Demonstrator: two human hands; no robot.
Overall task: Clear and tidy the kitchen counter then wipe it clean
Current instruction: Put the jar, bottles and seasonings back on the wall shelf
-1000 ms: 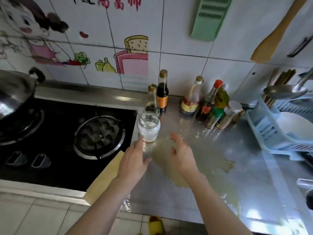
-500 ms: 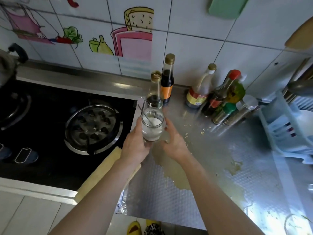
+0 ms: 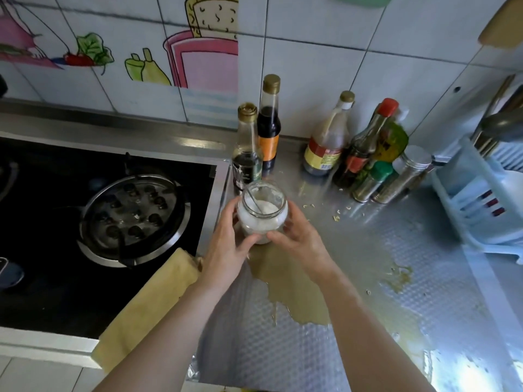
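1. Gripping the jar [image 3: 261, 215] from both sides, the left hand [image 3: 226, 244] wraps its fingers round the left wall and the right hand [image 3: 297, 239] curls round the right wall, with both thumbs meeting at the front near the base.
2. The jar is open-topped glass, holds white grains, and has a thin spoon [image 3: 253, 200] leaning inside it.
3. The jar sits at the left edge of the counter [image 3: 424, 278], just beside the hob [image 3: 56, 222]; whether its base touches the counter I cannot tell, since the hands cover it.
4. Just behind the jar stand 2 bottles: a clear one with dark liquid low down [image 3: 246, 148], and a taller dark one with an orange label [image 3: 268, 120].
5. Further right, against the tiled wall, is a cluster of sauce bottles [image 3: 328, 137] and 2 shakers [image 3: 396, 176].
6. A brownish spill [image 3: 288, 284] spreads over the counter under and in front of the right wrist, with a smaller patch [image 3: 399, 278] well to the right and crumbs [image 3: 336, 216] scattered near the shakers.
7. A yellow cloth [image 3: 152, 304] lies along the hob's front right corner, under the left forearm.
8. A pale blue rack [image 3: 481, 210] stands at the right edge.
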